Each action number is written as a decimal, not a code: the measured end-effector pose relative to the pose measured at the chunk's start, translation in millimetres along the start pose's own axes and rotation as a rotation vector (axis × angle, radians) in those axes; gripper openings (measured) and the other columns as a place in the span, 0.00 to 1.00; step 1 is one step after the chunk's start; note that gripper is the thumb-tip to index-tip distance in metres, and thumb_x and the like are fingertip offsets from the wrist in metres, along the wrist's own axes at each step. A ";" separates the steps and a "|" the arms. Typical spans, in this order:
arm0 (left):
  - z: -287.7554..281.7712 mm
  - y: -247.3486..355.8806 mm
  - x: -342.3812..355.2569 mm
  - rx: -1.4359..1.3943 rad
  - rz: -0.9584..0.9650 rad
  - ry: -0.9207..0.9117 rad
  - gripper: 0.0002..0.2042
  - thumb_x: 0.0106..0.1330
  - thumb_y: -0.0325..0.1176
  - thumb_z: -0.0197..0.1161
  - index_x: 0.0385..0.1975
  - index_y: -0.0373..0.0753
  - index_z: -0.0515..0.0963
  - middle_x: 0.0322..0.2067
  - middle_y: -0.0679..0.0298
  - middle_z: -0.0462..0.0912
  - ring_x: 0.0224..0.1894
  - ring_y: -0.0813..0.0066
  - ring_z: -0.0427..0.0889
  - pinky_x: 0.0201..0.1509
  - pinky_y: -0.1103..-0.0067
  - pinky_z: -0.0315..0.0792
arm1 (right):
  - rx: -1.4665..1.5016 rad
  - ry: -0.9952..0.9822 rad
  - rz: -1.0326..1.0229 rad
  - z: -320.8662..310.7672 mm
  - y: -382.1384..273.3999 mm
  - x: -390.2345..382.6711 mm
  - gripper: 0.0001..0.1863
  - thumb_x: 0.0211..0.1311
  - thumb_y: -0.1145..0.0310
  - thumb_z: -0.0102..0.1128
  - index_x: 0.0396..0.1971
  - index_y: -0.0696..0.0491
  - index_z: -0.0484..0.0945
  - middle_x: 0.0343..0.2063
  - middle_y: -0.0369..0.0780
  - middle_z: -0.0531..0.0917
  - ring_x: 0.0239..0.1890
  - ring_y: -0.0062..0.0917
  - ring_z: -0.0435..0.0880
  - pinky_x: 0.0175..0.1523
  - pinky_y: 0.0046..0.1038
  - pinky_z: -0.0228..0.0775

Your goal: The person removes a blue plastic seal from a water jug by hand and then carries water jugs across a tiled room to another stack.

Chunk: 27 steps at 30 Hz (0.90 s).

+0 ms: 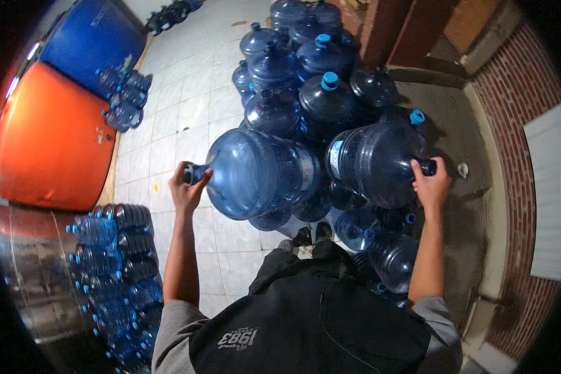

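Note:
My left hand [190,187] is closed round the neck of a large blue water jug [255,174], which lies on its side with the neck toward the left. Another large water jug [380,163] is tilted the opposite way, its neck to the right in the grip of my right hand [430,181]. The two jugs' bases face each other in front of me. Beneath and behind them stand more jugs, among them one with a light blue cap [329,100]. Whether the held jugs rest on those below is hard to make out.
Several jugs [361,227] lie close by my feet at the right. Along the left stand an orange tank [53,140], a blue tank [93,43], a shiny metal tank [37,268] and stacked smaller bottles [115,268]. A brick wall [517,93] borders the right side.

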<state>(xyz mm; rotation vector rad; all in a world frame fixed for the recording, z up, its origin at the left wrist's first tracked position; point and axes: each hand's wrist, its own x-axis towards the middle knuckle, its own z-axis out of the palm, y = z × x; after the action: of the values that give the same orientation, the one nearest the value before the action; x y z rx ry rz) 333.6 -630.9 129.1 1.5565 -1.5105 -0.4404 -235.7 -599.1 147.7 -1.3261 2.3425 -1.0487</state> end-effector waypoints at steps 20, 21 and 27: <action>54.6 131.0 -229.2 0.065 1.421 -0.985 0.24 0.45 0.51 0.76 0.35 0.39 0.83 0.26 0.55 0.86 0.26 0.58 0.87 0.29 0.67 0.79 | -0.098 0.816 0.731 -103.9 -2.5 -710.6 0.22 0.50 0.62 0.76 0.37 0.59 0.74 0.28 0.48 0.85 0.31 0.38 0.88 0.37 0.35 0.79; 51.9 142.0 -259.6 -0.090 1.485 -1.013 0.25 0.45 0.52 0.76 0.36 0.40 0.82 0.24 0.56 0.85 0.26 0.58 0.87 0.30 0.67 0.79 | -0.134 0.884 0.773 -100.2 -1.8 -750.4 0.22 0.49 0.63 0.76 0.37 0.59 0.74 0.27 0.48 0.85 0.30 0.35 0.87 0.36 0.34 0.79; 17.0 179.3 -456.7 -0.303 1.746 -1.308 0.23 0.48 0.52 0.75 0.34 0.41 0.81 0.22 0.58 0.84 0.23 0.58 0.85 0.28 0.67 0.77 | -0.306 1.180 1.098 -91.8 -26.4 -971.3 0.22 0.47 0.63 0.77 0.35 0.59 0.75 0.24 0.48 0.83 0.27 0.34 0.86 0.33 0.32 0.76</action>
<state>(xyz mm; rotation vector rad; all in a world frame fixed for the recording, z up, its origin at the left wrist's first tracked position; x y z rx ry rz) 123.9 -187.4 112.5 -0.8841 -2.7956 -0.5131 270.2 234.6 109.4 0.9411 3.2678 -1.1555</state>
